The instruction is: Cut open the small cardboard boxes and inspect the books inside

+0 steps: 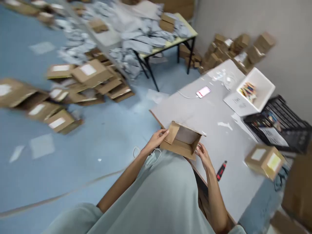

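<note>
Open box [187, 148] at table's [202, 113] near edge, between left hand [158, 139] and right hand [204, 156]. Phone [203, 92] near left edge. Bin [240, 105], crate [286, 112] side by side along far edge. Sealed box [264, 161] at far right corner. Cartons [91, 73] on floor [104, 136], left.

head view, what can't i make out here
All in the head view:
- Open box: underside, hidden by the box itself.
- Phone: screen text, too small and washed out.
- Black crate: contents, blurred and partly behind its wall.
- Large brown cardboard: right part, cut off by the right edge.
</note>
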`<state>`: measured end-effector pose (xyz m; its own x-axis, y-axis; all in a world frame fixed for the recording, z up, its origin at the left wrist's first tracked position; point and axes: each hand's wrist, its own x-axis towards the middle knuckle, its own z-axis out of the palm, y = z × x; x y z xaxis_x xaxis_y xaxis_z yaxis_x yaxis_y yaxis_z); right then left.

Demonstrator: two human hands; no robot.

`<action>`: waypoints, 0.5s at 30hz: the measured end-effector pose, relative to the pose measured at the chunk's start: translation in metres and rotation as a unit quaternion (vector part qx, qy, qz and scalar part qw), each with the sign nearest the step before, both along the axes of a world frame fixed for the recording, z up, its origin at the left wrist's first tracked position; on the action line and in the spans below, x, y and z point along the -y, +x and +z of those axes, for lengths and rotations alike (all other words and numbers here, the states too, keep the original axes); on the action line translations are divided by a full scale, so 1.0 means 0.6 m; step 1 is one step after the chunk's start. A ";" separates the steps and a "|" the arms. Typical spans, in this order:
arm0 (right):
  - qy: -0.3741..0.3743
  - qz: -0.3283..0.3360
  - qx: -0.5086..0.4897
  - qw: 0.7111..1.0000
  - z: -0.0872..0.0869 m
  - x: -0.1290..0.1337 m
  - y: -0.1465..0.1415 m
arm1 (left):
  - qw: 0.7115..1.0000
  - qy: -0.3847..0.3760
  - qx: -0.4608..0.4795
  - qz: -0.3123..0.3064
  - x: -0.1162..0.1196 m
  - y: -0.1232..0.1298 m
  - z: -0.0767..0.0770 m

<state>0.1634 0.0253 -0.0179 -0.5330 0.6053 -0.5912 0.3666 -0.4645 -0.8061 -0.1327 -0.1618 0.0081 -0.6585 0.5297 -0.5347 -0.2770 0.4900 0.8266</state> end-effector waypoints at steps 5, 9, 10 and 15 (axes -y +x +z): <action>0.007 0.144 -0.014 0.990 0.005 0.025 -0.206 | 0.992 0.005 -0.012 0.129 0.151 -0.081 0.032; 0.062 0.190 -0.008 0.980 0.008 0.077 -0.382 | 0.983 -0.003 -0.013 0.181 0.247 -0.184 0.024; 0.073 0.198 -0.009 0.978 0.010 0.095 -0.427 | 0.981 -0.005 -0.015 0.194 0.268 -0.216 0.020; 0.063 0.250 -0.029 0.966 0.039 0.207 -0.646 | 0.960 -0.024 -0.055 0.272 0.388 -0.384 0.028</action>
<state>-0.2240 -0.0991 0.0057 -0.8073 0.3286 -0.4902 0.4721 -0.1387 -0.8706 -0.3628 -0.3946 0.0246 -0.8848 0.0679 -0.4610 -0.4146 0.3366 0.8455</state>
